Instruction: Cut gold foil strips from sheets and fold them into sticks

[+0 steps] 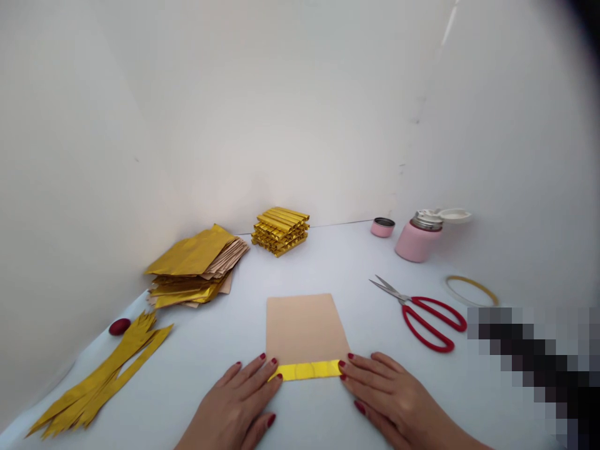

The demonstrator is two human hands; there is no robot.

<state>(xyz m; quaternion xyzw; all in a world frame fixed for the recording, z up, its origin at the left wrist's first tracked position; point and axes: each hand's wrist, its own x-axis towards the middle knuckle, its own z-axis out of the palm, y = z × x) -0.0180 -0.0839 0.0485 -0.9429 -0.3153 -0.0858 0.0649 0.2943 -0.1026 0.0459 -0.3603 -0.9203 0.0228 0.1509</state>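
A square sheet of paper (304, 328), tan side up, lies flat on the table in front of me. Its near edge is folded over into a narrow strip that shows a shiny gold face (309, 370). My left hand (239, 400) rests with outstretched fingers on the left end of this fold. At the right end, the fingertips of my right hand (394, 394) press on the fold, the fingers stretched out flat and the thumb lower down. Both hands are open, and neither grasps the sheet.
Gold-and-tan sheets (192, 256) are stacked at left, near gold strips (103, 375) and a dark red oval object (119, 326). Rolled gold tubes (281, 230) are piled behind. Red-handled scissors (422, 315), a pink bottle (419, 240), its pink cap (383, 227) and a ring (473, 287) lie right.
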